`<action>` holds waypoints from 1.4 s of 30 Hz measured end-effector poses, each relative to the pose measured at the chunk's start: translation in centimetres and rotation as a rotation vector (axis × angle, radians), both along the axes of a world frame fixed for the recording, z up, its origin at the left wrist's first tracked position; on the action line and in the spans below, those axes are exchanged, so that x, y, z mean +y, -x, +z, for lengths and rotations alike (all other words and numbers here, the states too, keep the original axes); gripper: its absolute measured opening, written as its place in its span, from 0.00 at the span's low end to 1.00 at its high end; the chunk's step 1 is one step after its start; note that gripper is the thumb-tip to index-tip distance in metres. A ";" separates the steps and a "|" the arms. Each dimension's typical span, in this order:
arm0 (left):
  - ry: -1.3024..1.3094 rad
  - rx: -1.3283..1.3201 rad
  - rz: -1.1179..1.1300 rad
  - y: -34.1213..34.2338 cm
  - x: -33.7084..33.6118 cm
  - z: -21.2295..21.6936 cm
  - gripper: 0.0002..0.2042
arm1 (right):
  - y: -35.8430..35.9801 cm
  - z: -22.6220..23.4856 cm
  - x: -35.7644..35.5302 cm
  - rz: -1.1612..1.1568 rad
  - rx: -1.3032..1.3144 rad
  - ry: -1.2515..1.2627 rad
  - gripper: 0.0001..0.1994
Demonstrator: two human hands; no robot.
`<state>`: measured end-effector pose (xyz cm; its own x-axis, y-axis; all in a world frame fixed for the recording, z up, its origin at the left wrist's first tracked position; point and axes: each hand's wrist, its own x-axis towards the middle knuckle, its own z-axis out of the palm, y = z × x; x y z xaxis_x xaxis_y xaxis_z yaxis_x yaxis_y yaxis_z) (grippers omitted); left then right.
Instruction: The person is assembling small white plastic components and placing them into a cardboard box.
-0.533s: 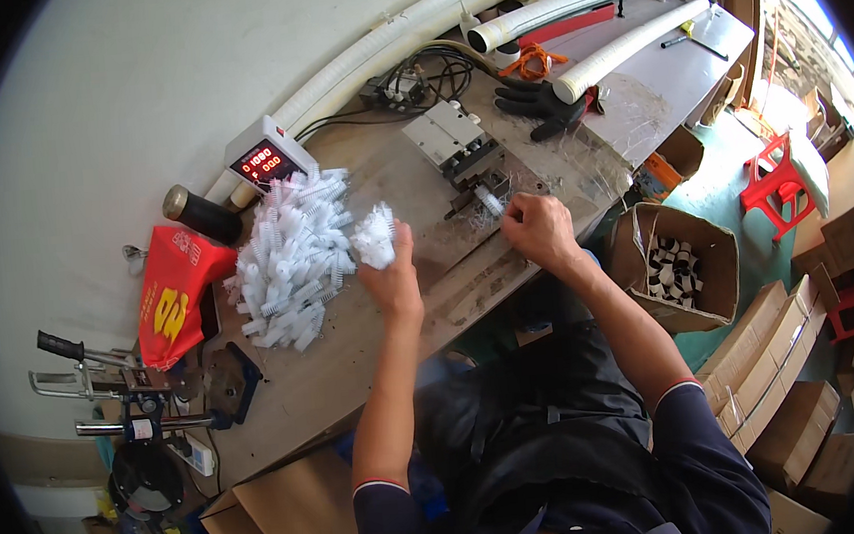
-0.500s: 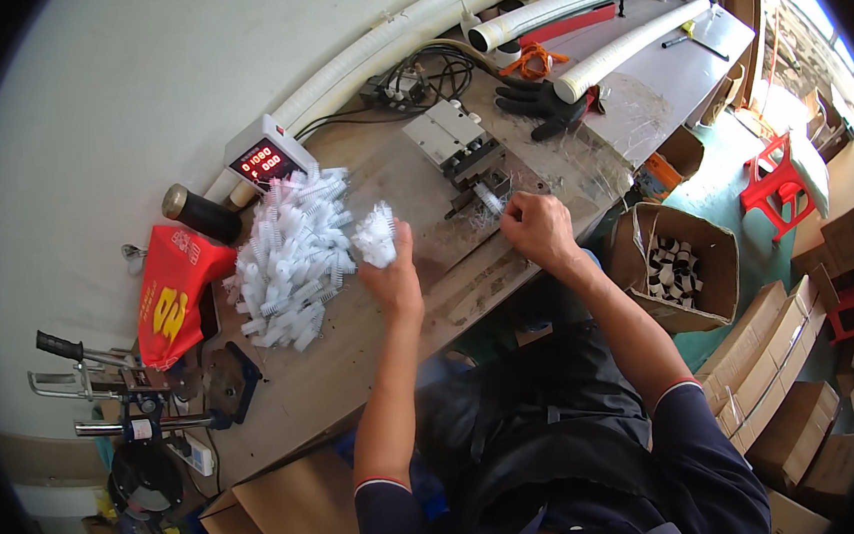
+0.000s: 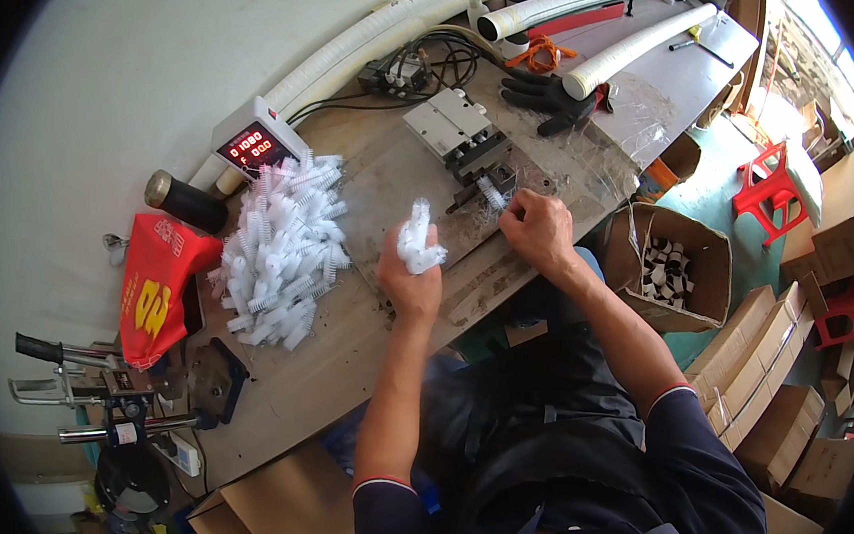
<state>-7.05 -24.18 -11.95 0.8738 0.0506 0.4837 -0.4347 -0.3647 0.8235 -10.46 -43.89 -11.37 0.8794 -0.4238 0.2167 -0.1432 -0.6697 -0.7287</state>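
The white brush piece (image 3: 491,193) is at the front of the small metal machine (image 3: 454,129), its long axis slanting down and rightward to the right hand (image 3: 542,232) — the nearer hand — whose fingers look pinched closed on its near end. Farther off, the left hand (image 3: 411,286) curls around a white bristly clump (image 3: 419,242), with the brush pile (image 3: 281,253) leftward on the workbench (image 3: 286,390).

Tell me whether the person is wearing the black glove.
No, the black glove lies on the table; the left hand and right hand are bare.
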 end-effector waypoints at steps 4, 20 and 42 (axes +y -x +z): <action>-0.002 -0.022 -0.007 0.1 0.0 0.2 0.10 | 0.0 0.0 0.2 -0.018 -0.025 -0.036 0.09; -0.018 -0.019 0.019 0.2 0.2 -0.2 0.09 | -0.1 0.3 0.6 -0.055 0.018 -0.087 0.09; -0.121 -0.051 -0.007 -0.1 -0.3 -0.1 0.12 | -0.5 -0.7 1.0 -0.082 -0.147 -0.063 0.14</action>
<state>-6.97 -24.43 -12.09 0.8480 -0.0171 0.5297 -0.4780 -0.4566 0.7503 -10.00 -42.90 -12.03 0.8023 -0.5094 0.3111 -0.0843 -0.6127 -0.7858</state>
